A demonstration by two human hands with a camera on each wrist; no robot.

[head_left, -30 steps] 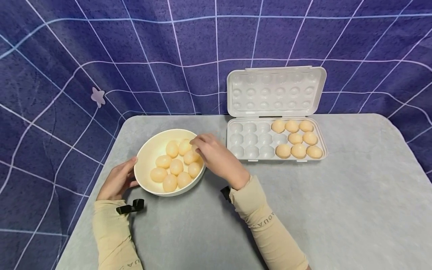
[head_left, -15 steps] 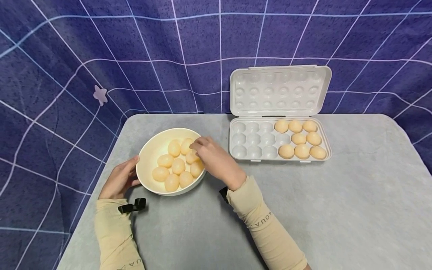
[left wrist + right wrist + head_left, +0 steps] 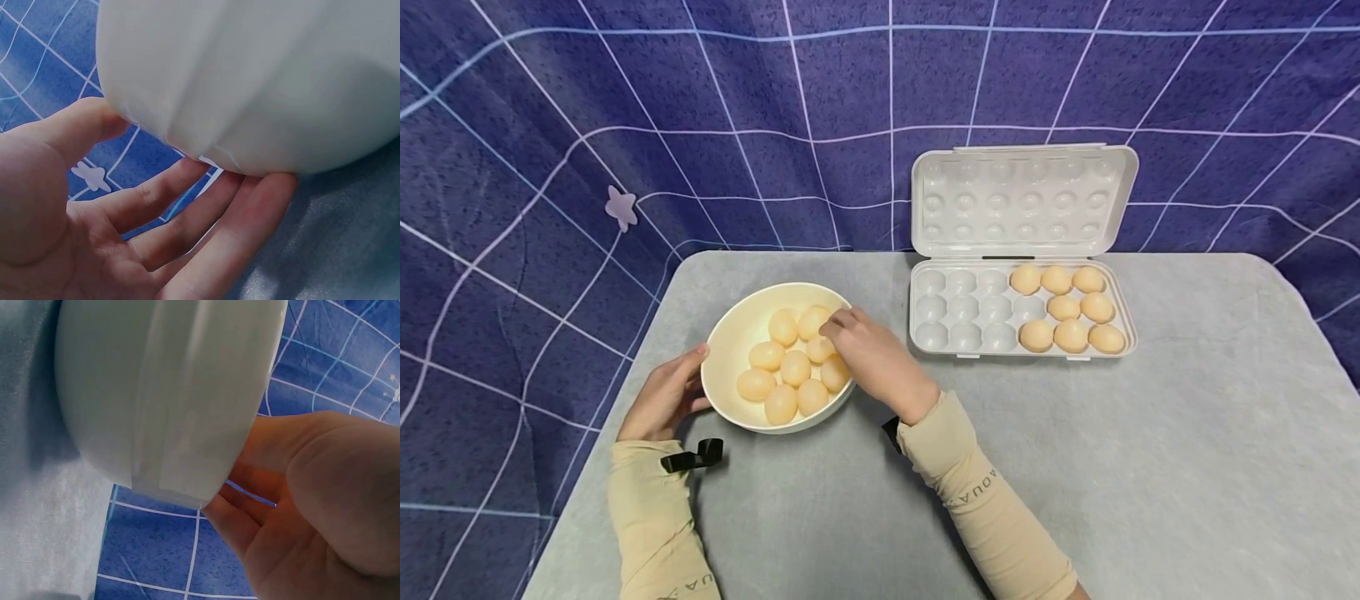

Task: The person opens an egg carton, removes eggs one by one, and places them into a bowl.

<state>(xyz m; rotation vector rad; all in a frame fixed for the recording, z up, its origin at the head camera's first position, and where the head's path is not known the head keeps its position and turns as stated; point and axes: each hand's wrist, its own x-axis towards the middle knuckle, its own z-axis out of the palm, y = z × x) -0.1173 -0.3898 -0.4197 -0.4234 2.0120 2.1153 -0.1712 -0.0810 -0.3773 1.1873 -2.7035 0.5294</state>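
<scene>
A cream-white bowl (image 3: 727, 353) stands left of the middle in the head view, with several pale tan eggs (image 3: 795, 367) inside. My left hand (image 3: 662, 398) holds its left side, thumb at the rim and fingers against the outer wall. In the left wrist view the fingertips (image 3: 279, 182) touch the bowl's wall. My right hand (image 3: 880, 360) reaches over the right rim, its bent fingers down among the eggs. The bowl's wall hides those fingertips in the right wrist view, so I cannot tell whether they grip an egg.
An open white egg box (image 3: 964, 309) stands at the back, its lid (image 3: 1022, 200) upright. Several eggs (image 3: 1071, 336) fill most of its right half. Both hands and the box share a grey table (image 3: 1195, 400). Behind hangs a blue curtain (image 3: 820, 92) with white grid lines.
The right hand has reached a little lower into the bowl, and the eggs near its fingers have shifted slightly. The left hand keeps its hold. The egg box is unchanged.
</scene>
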